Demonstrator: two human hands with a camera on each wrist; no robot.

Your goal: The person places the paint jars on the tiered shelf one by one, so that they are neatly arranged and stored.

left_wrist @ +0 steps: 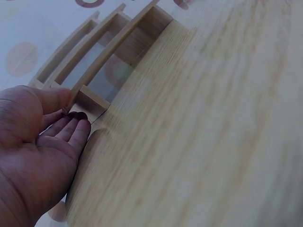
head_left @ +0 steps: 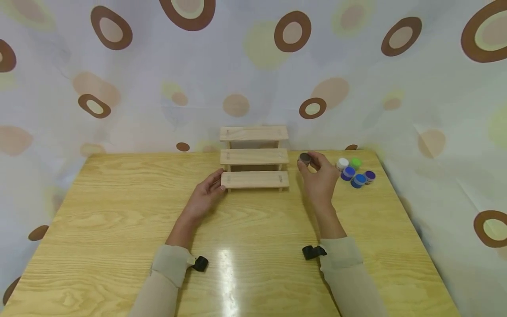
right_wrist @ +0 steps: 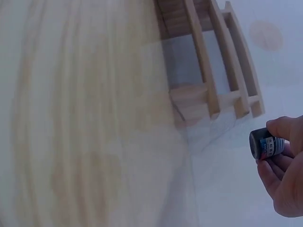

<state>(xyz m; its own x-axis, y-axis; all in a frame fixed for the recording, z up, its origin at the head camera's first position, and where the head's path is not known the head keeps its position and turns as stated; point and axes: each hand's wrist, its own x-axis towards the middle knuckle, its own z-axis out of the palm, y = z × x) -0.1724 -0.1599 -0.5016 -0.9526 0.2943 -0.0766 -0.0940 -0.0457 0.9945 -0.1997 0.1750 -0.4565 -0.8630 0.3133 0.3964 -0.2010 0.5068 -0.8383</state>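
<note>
A three-tier wooden step rack [head_left: 254, 179] stands at the back of the table. My left hand [head_left: 203, 197] grips the left end of its lowest board. In the left wrist view the thumb of the left hand [left_wrist: 45, 142] lies at the board's corner, with the fingers beside the leg below it. Right of the rack, my right hand [head_left: 320, 178] pinches a small paint pot [head_left: 304, 158] with a dark lid between thumb and fingers. The right wrist view shows the paint pot [right_wrist: 266, 144] tilted on its side, its printed label facing the camera.
Several more paint pots cluster at the table's back right: a white one [head_left: 342, 164], a green one [head_left: 355, 163], two blue ones [head_left: 358, 180] and a purple one [head_left: 370, 177]. A patterned cloth [head_left: 253, 66] hangs directly behind the wooden table [head_left: 130, 211].
</note>
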